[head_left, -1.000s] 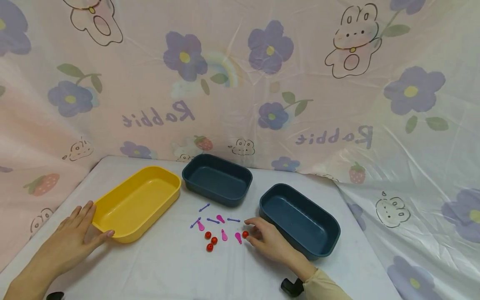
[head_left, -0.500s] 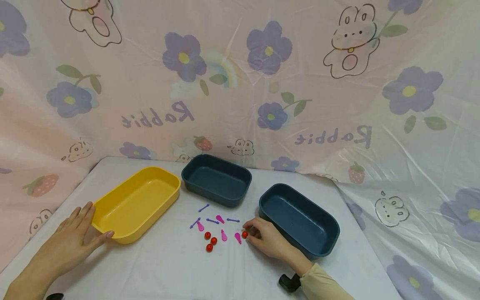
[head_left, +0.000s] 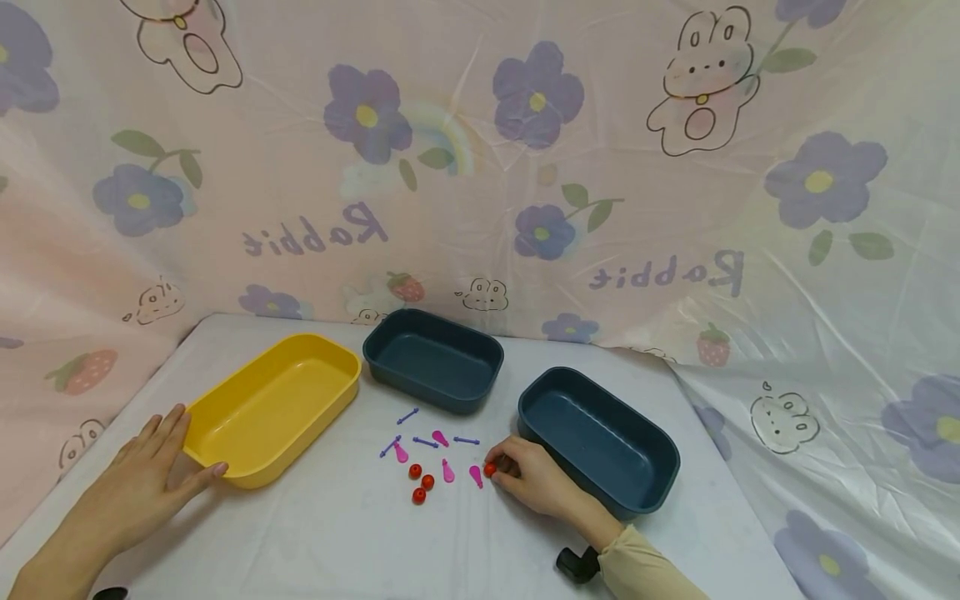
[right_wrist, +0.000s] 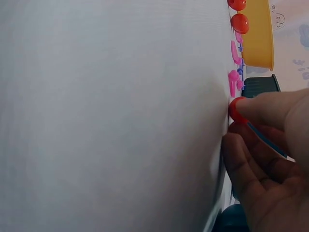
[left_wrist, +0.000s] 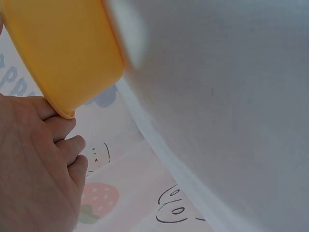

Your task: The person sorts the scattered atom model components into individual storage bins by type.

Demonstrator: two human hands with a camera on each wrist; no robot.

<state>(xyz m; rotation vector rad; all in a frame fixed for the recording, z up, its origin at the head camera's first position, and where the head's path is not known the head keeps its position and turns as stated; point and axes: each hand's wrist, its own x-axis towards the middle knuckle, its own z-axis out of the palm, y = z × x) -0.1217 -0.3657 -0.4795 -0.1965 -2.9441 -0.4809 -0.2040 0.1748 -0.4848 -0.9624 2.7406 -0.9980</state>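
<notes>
My right hand point(head_left: 542, 480) pinches a red bead point(head_left: 490, 470) between thumb and index finger, low at the white tabletop. In the right wrist view the thumb overlaps part of that bead point(right_wrist: 235, 111). On the other side, my left hand point(head_left: 138, 475) rests with straight, spread fingers against the near-left end of a yellow tray point(head_left: 273, 408). Its fingertips are right at the tray's rim point(left_wrist: 67, 114) in the left wrist view. Left of the right hand lie several pink bulb-shaped pieces point(head_left: 447, 472), several small purple rods point(head_left: 467, 440) with knobbed ends, and loose red beads point(head_left: 419, 496).
One dark blue tray point(head_left: 435, 358) stands at the back middle. A second dark blue tray point(head_left: 600, 442) is beside the right hand, its near-left wall close to the wrist. A patterned curtain point(head_left: 450, 192) hangs behind the table.
The right index finger has come down onto the red bead, closing the gap to the thumb. My left hand and the trays stay where they were.
</notes>
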